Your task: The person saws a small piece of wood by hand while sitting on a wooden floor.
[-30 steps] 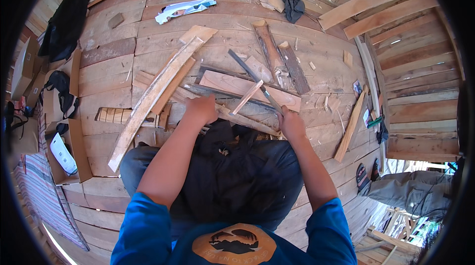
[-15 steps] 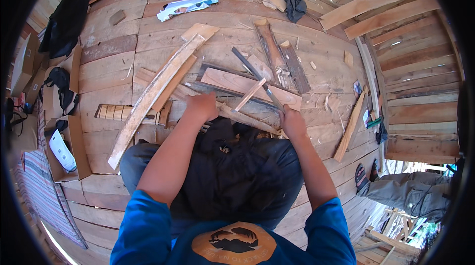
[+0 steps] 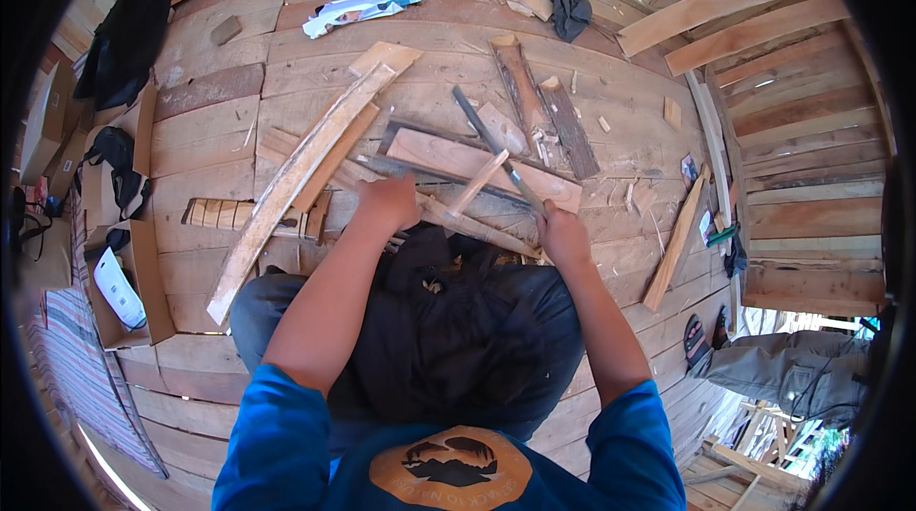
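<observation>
My left hand is closed in a fist over a long wooden strip that shows on both sides of it; the fingers are mostly hidden. In my right hand is the lower end of a long, dark, narrow blade, slanting up and to the left. A short pale stick crosses the blade near its middle. Beneath them a reddish board lies on the floor, with dark edges along its sides. A dark cloth covers my lap.
A long pale plank lies to the left, across other boards. Bark-edged pieces lie beyond the blade among chips. Cardboard boxes stand far left. Another person's leg and sandalled foot are at the right, near a leaning slat.
The blade has tilted slightly, its far tip moving a little up and right. The short stick has shifted slightly left with it. Both hands stay nearly in place.
</observation>
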Demonstrator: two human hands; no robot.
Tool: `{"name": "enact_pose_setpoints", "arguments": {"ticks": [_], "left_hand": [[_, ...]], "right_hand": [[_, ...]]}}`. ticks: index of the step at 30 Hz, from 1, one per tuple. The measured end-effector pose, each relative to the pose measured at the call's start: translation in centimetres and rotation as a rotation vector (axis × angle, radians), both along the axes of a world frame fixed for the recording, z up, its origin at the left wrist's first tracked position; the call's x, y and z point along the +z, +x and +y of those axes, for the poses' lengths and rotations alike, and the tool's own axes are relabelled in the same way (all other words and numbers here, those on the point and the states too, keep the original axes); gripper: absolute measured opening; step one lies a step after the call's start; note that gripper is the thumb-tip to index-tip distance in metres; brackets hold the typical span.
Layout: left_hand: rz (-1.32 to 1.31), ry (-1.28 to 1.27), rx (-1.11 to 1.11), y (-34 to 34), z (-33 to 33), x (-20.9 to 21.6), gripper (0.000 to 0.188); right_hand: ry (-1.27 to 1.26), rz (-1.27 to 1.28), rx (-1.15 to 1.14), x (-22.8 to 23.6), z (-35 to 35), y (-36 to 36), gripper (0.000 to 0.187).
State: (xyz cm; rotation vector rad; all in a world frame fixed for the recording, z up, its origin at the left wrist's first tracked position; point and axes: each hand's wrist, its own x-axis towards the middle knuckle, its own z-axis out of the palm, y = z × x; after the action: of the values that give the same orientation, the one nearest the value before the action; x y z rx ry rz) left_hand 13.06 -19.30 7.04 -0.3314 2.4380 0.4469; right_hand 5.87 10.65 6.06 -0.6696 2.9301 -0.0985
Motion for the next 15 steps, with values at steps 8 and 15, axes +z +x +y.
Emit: {"name": "enact_pose_setpoints", "arguments": {"ticks": [8,15], "left_hand": [[0.018,0.012,0.028,-0.2,-0.3,-0.3,0.054],[0.153,0.491,0.334,-1.3,0.0,1.2,0.089]], "right_hand": [[-0.009,-0.012,-0.012,-0.3,0.0,0.0,0.028],[-0.057,0.042,-0.001,1.2,-1.2,0.4,0.025]]}}
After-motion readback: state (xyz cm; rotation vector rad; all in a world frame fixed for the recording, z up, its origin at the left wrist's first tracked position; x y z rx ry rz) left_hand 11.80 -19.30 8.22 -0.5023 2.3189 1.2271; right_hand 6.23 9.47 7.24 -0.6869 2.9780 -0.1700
